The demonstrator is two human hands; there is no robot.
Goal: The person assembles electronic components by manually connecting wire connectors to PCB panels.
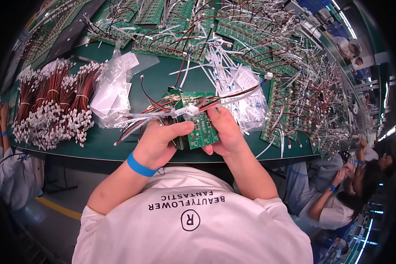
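Note:
Green circuit boards (202, 130) are held between my two hands just above the table's near edge. One board faces up, and another stands more edge-on at its left. My left hand (160, 138), with a blue band on the wrist, grips the left side, thumb pointing inward. On the right side, my right hand (226, 132) is closed around the board, its thumb near the upper edge. A white connector (190, 111) lies across the top of the boards. White flat cables and red, black and brown wires (240, 93) stick out to both sides. My fingers underneath are hidden.
Bundles of red-brown wires with white connectors (53, 105) lie at left, beside a clear plastic bag (112, 90). White flat cables (226, 66) and another bag (251, 103) lie beyond my right hand. Wired boards (290, 105) cover the far and right table. People (334, 189) sit nearby.

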